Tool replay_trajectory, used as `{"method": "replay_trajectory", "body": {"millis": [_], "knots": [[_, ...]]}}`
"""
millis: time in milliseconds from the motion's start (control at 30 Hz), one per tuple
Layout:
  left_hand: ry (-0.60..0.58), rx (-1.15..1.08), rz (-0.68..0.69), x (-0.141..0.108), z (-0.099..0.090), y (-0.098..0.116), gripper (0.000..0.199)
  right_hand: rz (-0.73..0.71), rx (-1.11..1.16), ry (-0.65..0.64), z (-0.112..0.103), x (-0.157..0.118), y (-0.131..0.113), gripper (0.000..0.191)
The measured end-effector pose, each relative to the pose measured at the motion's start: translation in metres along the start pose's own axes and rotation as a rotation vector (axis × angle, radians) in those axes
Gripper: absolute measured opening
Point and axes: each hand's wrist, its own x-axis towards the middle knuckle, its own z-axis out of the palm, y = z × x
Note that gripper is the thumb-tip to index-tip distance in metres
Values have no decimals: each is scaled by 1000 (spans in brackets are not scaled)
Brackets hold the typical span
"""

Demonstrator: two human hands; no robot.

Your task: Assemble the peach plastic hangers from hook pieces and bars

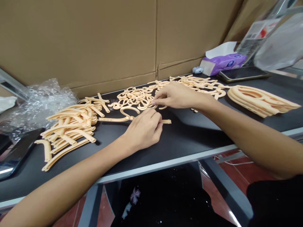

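The left hand [144, 129] is pinching a peach plastic hanger piece [113, 119] between curled fingers, the piece lying across the black worktop [189, 135]. The right hand [176, 96] is reaching forward, fingertips pressed together, at the edge of a heap of curved plastic hooks [134, 97]. Straight plastic hanger arms [71, 126] are lying leftward; stacked hanger frames [260, 101] are lying rightward.

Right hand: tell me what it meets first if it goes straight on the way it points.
The right hand meets the tangled pile of peach plastic hooks first; depth hides whether its fingertips already touch them.
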Motion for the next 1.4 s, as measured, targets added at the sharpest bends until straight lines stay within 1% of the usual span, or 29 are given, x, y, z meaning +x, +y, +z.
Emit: {"method": "replay_trajectory", "body": {"millis": [200, 267, 433, 533, 600, 700, 767, 933, 1100, 1200, 1300, 1400], "knots": [[0, -12, -17, 0, -1, -5, 14, 0, -36, -103, -4, -1, 2, 19], [-8, -17, -26, 0, -2, -5, 14, 4, -35, -115, -4, -1, 3, 20], [-37, -1, -57, 1, -3, -9, 14, 29, 13, -18, -9, -2, 7, 22], [-35, 9, -65, 2, -3, -15, 14, 66, 80, 15, -20, -6, 6, 14], [-30, 7, -75, 3, -2, -20, 13, 78, 131, -16, -27, -9, 5, 14], [-36, 3, -81, 4, -1, -25, 13, 96, 186, -115, -33, -12, 4, 20], [-42, -4, -73, 4, 0, -27, 14, 100, 203, -159, -33, -12, 5, 19], [-49, -10, -84, 5, 1, -27, 15, 104, 226, -222, -23, -14, 10, 20], [-55, -38, -95, 5, 2, -26, 16, 115, 222, -196, -19, -27, 15, 26], [-51, -50, -92, 5, 2, -26, 15, 122, 236, -176, -17, -30, 17, 24], [-45, -42, -84, 5, 2, -27, 14, 149, 239, -196, -15, -30, 21, 20], [-38, -57, -66, 5, 4, -28, 14, 166, 236, -229, -13, -30, 25, 22]]}}
